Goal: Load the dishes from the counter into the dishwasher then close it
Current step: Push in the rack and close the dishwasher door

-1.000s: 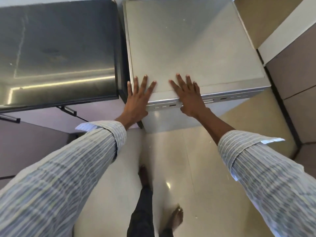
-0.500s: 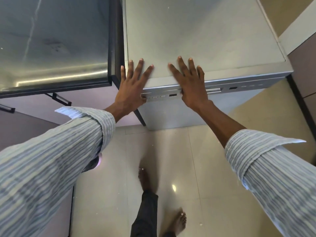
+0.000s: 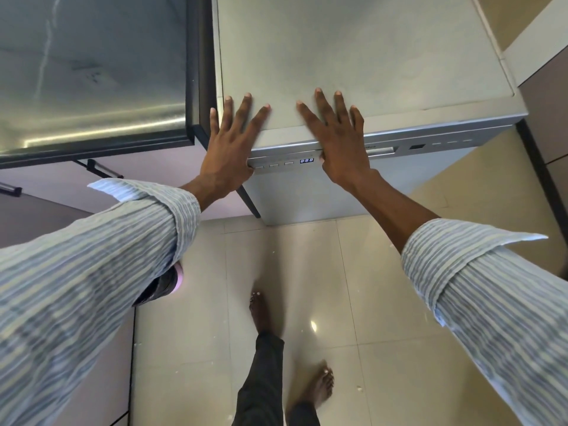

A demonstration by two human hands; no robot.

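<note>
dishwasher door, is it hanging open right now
No, the dishwasher door stands shut under the top panel, with the left hand and right hand flat across its upper edge.

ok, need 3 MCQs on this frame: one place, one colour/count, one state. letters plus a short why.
1. Where do both hands rest?
A. on the dishwasher's front top edge
B. on the counter
C. on a drawer handle

2. What colour are the lit display digits?
A. red
B. blue
C. green

3. How is the dishwasher door?
A. fully down
B. half open
C. shut

Key:
1 A: left hand and right hand lie flat across the top edge of the dishwasher.
2 B: display glows blue.
3 C: door sits flush under the control strip.
</note>
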